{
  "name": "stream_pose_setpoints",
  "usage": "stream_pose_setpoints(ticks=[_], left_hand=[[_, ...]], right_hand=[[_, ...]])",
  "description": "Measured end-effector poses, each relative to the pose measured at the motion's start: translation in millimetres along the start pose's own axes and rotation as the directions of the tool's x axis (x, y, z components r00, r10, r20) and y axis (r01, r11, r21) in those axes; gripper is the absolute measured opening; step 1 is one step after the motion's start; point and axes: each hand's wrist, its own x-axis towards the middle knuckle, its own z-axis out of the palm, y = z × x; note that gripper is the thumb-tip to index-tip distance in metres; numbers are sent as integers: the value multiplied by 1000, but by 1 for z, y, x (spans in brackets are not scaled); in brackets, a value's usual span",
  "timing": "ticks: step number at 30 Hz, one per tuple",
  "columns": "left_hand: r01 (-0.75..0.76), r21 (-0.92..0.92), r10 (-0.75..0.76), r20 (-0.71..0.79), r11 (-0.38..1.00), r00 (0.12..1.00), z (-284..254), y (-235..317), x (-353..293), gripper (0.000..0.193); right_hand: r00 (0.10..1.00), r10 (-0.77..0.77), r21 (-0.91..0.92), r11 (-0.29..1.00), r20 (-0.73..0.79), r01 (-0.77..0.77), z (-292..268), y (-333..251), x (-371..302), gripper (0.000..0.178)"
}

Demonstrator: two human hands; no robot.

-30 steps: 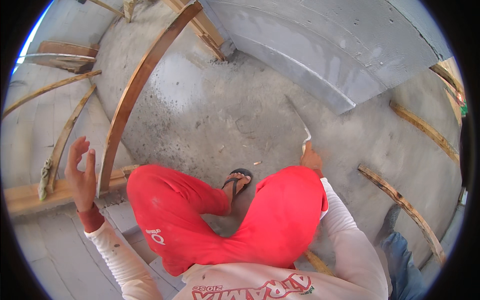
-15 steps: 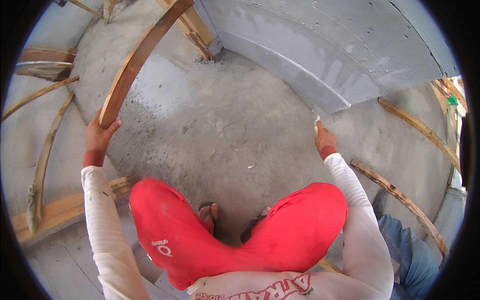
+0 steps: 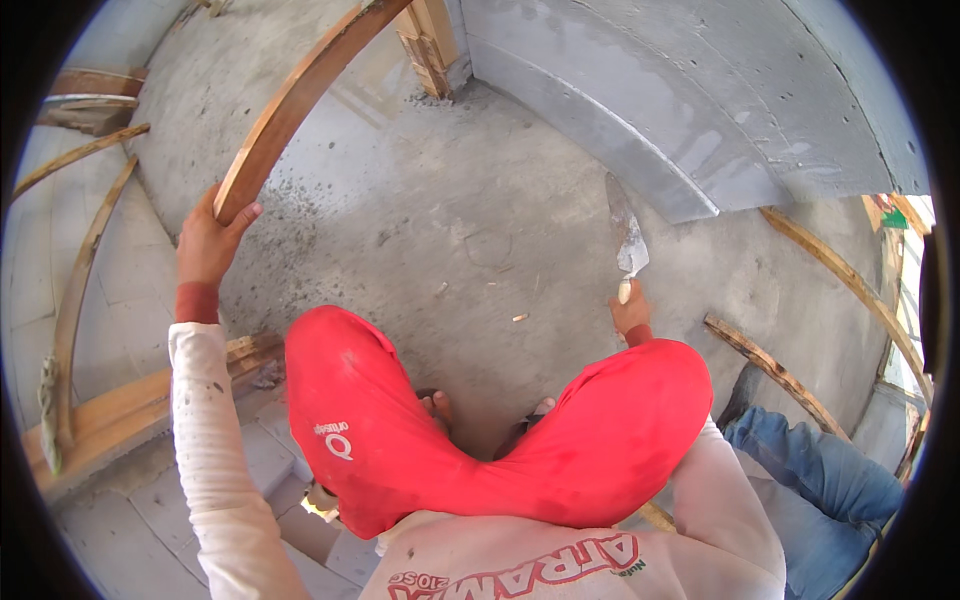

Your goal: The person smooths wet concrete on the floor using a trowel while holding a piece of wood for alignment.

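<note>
My left hand is wrapped round the lower end of a long brown wooden board, which slants up and away past the top edge. In my right hand is the pale handle of a trowel. Its grey blade is smeared with whitish material and points away from me, above the floor. Around both hands lies a grey cement floor, with a paler, speckled patch near the board. My knees, in red trousers, are bent below and between my hands.
A grey wall panel stands at the far right, near the trowel tip. A wooden post meets the floor at the back. Wooden strips lean on the right. Another person's jeans show at lower right. Blocks lie at lower left.
My right hand has drawn back toward my knee, and the trowel has turned so its blade shows broad side. My left hand still holds the board; the whole view has shifted slightly.
</note>
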Motion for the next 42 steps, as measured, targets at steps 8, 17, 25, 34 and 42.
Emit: stream_pose_setpoints(ticks=[8,17,25,34,42], left_hand=[[66,21,-68,108,998,992,3,11,3,63],[104,46,-108,121,994,987,0,8,2,67],[110,2,-109,133,994,985,-1,-2,-2,64],[132,12,-132,81,991,988,3,22,3,61],[134,-95,-125,102,986,987,5,14,2,59]], right_hand=[[946,-156,47,988,285,148,56,35,-54,42],[981,153,55,988,-122,-147,47,55,-32,43],[910,-303,-173,917,282,359,142,-20,-68,50],[936,173,-65,977,-306,-201,88,25,-1,55],[954,-261,-126,951,149,281,101,-104,-1,51]])
